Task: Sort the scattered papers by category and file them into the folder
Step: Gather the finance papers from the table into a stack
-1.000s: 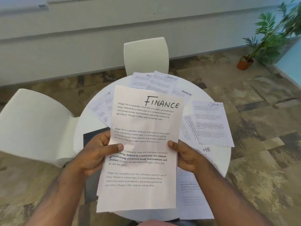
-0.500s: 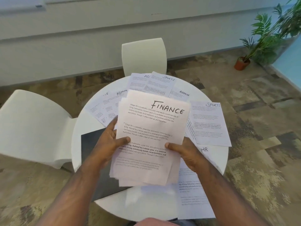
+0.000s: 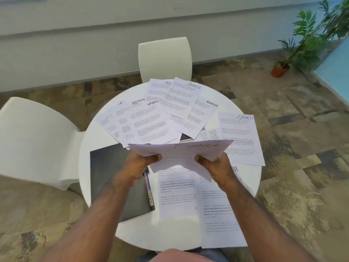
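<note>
Both hands hold a stack of sheets headed FINANCE (image 3: 190, 150), tipped almost flat so I see it nearly edge-on above the table's middle. My left hand (image 3: 137, 167) grips its left edge and my right hand (image 3: 215, 167) grips its right edge. A dark grey folder (image 3: 111, 178) lies shut on the round white table (image 3: 90, 140) under my left forearm, with coloured tabs along its right side. Loose sheets headed ADMIN (image 3: 132, 118), SPORTS (image 3: 181, 97) and SPORTS (image 3: 241, 137) fan across the far half. An HR sheet (image 3: 236, 170) is partly hidden by my right hand.
Two printed sheets (image 3: 177, 193) lie on the near right of the table, one overhanging the rim. A white chair (image 3: 164, 57) stands behind the table and another white chair (image 3: 35, 140) to its left. A potted plant (image 3: 302, 40) stands at the far right.
The FINANCE stack has tipped forward from upright and facing me to nearly flat and has moved away over the table. Both hands keep hold of its edges.
</note>
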Available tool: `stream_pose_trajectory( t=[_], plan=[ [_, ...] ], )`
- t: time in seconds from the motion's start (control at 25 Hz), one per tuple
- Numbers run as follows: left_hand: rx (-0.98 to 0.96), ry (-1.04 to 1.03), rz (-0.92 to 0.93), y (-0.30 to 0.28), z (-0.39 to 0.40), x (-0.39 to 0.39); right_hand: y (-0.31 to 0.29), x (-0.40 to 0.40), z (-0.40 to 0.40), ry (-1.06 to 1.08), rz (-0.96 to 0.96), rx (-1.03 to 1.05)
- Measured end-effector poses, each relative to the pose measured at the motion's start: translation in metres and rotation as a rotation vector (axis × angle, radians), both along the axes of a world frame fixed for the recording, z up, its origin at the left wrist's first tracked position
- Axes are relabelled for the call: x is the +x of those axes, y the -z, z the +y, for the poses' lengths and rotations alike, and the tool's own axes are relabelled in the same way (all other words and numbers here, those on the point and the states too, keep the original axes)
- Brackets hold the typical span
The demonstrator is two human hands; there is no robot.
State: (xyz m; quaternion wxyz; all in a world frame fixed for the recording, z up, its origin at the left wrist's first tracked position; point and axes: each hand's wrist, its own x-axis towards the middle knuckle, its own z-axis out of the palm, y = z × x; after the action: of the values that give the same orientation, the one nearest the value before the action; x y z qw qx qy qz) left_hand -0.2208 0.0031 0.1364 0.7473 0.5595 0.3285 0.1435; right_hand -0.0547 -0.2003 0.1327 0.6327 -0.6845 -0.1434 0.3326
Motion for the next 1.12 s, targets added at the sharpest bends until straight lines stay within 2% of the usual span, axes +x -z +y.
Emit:
stream_pose_trajectory(
  t=[0.2,0.44,0.84,0.96,1.12],
  plan=[
    [-0.074,-0.03,0.03,0.022,-0.012,0.004,0.025,0.006,-0.005,-0.012,0.041,-0.038],
    [-0.058,-0.002,0.119,0.046,-0.016,-0.004,0.053,0.013,-0.012,-0.115,0.067,-0.089],
    [-0.037,-0.117,-0.001,0.053,-0.019,-0.01,0.052,0.021,-0.008,-0.197,0.023,-0.012],
    [-0.03,-0.118,0.023,0.058,-0.021,-0.009,0.06,0.02,-0.007,-0.197,0.097,-0.027],
    [-0.01,-0.145,0.054,0.062,-0.023,-0.006,0.064,0.017,0.001,-0.15,0.098,-0.036]
  ],
)
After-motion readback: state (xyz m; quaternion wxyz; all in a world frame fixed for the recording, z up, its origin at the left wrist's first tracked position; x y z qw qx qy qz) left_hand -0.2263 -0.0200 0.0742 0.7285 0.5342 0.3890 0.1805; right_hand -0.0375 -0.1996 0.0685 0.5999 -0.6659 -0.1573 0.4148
